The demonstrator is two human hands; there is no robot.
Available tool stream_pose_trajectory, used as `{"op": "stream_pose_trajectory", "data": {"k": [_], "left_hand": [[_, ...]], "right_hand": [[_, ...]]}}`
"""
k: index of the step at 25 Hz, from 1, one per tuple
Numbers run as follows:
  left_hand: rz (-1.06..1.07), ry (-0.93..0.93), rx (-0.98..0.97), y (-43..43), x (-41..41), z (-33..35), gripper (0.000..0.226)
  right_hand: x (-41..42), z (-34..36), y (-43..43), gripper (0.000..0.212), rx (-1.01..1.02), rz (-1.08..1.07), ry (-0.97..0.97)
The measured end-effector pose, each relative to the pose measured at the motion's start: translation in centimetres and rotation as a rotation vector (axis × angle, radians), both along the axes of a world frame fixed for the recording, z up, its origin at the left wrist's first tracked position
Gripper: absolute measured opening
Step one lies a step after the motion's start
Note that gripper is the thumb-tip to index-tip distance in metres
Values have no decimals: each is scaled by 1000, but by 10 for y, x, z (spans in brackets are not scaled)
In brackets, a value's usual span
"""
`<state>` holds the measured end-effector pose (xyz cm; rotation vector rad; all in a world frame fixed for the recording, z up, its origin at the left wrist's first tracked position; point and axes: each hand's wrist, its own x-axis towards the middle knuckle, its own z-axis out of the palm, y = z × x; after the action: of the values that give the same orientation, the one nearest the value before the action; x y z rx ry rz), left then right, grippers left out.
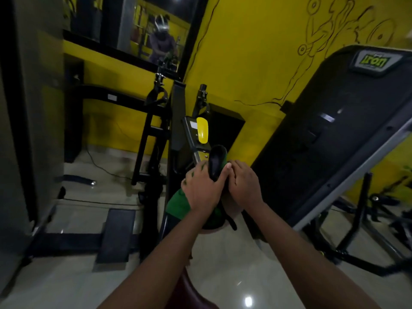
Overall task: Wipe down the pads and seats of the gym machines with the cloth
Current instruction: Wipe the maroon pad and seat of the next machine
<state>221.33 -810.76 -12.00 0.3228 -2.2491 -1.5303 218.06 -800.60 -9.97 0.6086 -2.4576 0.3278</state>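
A black bike saddle [217, 160] stands at the middle of the view, its narrow nose pointing away from me. My left hand [204, 190] grips the saddle's left side with a green cloth [178, 205] bunched under its palm and fingers. My right hand [243, 185] holds the saddle's right side, fingers curled over its edge. The rear of the saddle is hidden under both hands.
The bike's frame carries a yellow panel [202, 130] just beyond the saddle. A tall black machine shroud with a green logo [334, 130] leans at the right. Black frames and a footplate [116, 235] stand left on the glossy floor. A mirror [145, 27] hangs on the yellow wall.
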Motion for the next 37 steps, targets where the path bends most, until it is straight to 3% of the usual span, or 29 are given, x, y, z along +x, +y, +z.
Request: {"op": "stream_pose_trajectory", "data": {"k": [2,5,7,11,14,18,20,22,23,25,29,33,37], "left_hand": [[3,-5,87,-6,-11,-13,69],[15,-63,392,-10,-2,-52,97],[82,-41,445,-3,2,-60,109],[42,129,334,-2,-7,-35,89],[5,94,660,-5,-10,-59,77],[69,-11,915,-3,-16,-111,74],[64,-31,1183,4,-15,-135,63],[55,-98,1438,11,-16,-156,65],[42,-115,1460,12,-17,-161,69],[53,-109,1402,8,-17,-153,63],[52,-25,1108,-4,-21,-128,55],[-22,1,812,-10,-20,-107,86],[-52,2,748,-17,-19,-71,94]], "right_hand": [[-2,0,0,43,1,-8,52],[-2,-2,-1,41,5,-13,72],[-2,-4,0,42,10,-6,68],[-6,-6,-1,40,15,-18,95],[-6,-8,1,39,12,-14,114],[-8,-10,1,39,-23,-16,115],[-9,-11,0,40,-36,-12,122],[-10,-11,-1,40,-47,-2,130],[-10,-11,0,40,-50,2,130],[-11,-12,1,41,-68,13,128],[-11,-9,2,41,-84,9,116],[-5,-9,1,41,-83,-5,111],[-1,-2,0,43,-76,-12,60]]}}
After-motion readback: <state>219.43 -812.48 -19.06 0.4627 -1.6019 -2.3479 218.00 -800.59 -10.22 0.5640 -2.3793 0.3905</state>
